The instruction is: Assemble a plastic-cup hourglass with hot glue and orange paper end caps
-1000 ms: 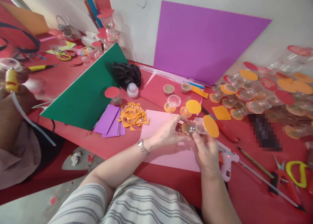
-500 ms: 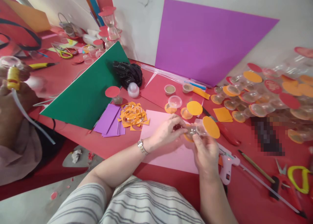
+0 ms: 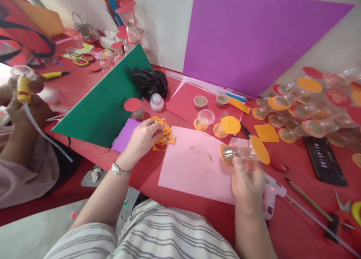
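My right hand is closed around an hourglass made of clear plastic cups, held on its side with an orange disc on each end. It is above the pink sheet. At the left, my left hand reaches over a pile of orange paper scraps. Its fingers are bent and drawn together; whatever is between them is hidden. Partly under that hand lie purple paper pieces. Behind the pink sheet are a clear lid, a filled cup and a cup with an orange disc.
Several finished hourglasses are stacked at the right, by a phone. A glue gun and pliers lie nearer. A green board stands at the left; beyond it a co-worker's hands hold a yellow glue gun.
My left hand has left the hourglass and moved left to the orange scraps. The right hand still holds the hourglass, and the view has shifted slightly.
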